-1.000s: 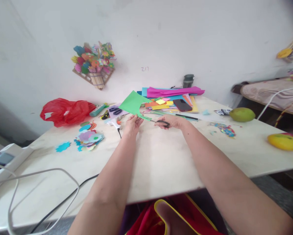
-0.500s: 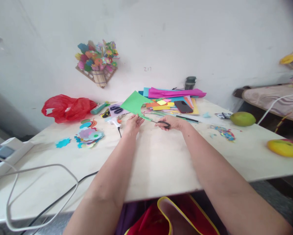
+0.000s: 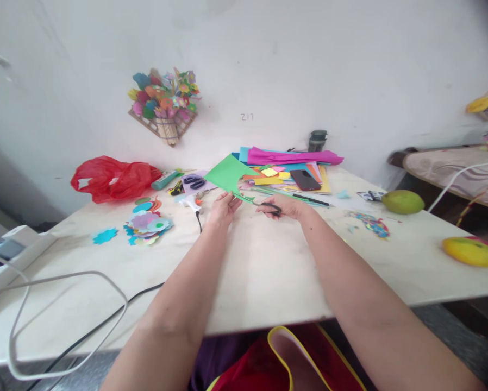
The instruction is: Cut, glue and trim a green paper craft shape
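My left hand (image 3: 226, 205) pinches the lower edge of a green paper sheet (image 3: 227, 172), which is held tilted above the table and has a curved cut along its right side. My right hand (image 3: 282, 205) is closed around the dark handles of a pair of scissors (image 3: 271, 208). Their blades point left at a narrow green strip along the sheet's lower edge, close to my left fingers. Whether the blades are parted is too small to tell. Just left of my left hand lies a white glue gun (image 3: 192, 203) with a black cord.
Cut paper shapes (image 3: 148, 221) are piled at left, near a red plastic bag (image 3: 116, 179). Behind my hands lie coloured sheets (image 3: 293, 157), a phone (image 3: 305, 180) and a black pen (image 3: 311, 200). A green mango (image 3: 402, 201) and a yellow one (image 3: 471, 252) are at right. White cable (image 3: 105, 277) loops at front left.
The green sheet has shifted slightly to the right and tilted a little in my left hand. The scissors remain at its lower edge, with my right hand moved slightly left.
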Action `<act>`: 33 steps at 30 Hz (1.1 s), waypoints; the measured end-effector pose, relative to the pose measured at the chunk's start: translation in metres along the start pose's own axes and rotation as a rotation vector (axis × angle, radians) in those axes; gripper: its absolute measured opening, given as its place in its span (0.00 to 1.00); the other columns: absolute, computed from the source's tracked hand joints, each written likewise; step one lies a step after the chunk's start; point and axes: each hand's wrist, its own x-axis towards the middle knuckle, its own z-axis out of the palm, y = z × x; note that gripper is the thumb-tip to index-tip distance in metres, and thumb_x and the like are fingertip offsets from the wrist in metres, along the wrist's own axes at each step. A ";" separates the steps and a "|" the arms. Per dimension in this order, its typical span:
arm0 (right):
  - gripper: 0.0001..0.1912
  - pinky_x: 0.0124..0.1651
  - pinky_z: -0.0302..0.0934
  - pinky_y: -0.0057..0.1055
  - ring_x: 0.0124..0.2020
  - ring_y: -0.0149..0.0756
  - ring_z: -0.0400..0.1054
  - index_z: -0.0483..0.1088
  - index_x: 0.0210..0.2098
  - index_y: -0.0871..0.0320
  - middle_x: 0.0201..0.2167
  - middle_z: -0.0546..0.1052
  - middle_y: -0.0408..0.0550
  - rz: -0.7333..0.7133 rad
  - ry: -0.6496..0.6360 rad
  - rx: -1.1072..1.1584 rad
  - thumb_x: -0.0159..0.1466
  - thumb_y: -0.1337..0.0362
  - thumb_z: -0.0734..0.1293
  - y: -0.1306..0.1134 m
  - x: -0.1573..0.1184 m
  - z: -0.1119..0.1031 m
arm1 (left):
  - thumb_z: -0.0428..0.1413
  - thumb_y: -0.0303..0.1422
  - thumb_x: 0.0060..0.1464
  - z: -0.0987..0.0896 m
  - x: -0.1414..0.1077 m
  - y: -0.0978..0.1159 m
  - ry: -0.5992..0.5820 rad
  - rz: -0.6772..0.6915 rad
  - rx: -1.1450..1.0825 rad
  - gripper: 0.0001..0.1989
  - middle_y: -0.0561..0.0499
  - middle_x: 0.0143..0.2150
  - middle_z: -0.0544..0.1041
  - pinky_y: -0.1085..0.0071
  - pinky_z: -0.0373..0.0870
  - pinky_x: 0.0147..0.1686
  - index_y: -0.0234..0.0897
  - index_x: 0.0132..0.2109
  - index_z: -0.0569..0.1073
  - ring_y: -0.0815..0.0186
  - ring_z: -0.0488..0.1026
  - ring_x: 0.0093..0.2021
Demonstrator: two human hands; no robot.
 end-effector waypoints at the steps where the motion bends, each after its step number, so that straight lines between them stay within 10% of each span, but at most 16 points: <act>1: 0.12 0.15 0.46 0.21 0.12 0.20 0.52 0.71 0.32 0.63 0.13 0.64 0.37 0.002 0.001 0.004 0.57 0.58 0.66 0.000 0.000 0.000 | 0.53 0.23 0.51 0.000 0.000 0.000 0.005 -0.003 -0.002 0.05 0.53 0.29 0.76 0.66 0.71 0.44 0.35 0.31 0.68 0.68 0.76 0.34; 33: 0.13 0.15 0.46 0.21 0.12 0.21 0.55 0.72 0.35 0.63 0.13 0.67 0.38 0.015 -0.043 0.020 0.56 0.59 0.65 0.008 -0.004 -0.013 | 0.52 0.26 0.53 0.000 0.000 0.004 0.055 -0.022 -0.006 0.04 0.52 0.27 0.76 0.68 0.71 0.42 0.35 0.31 0.70 0.70 0.75 0.28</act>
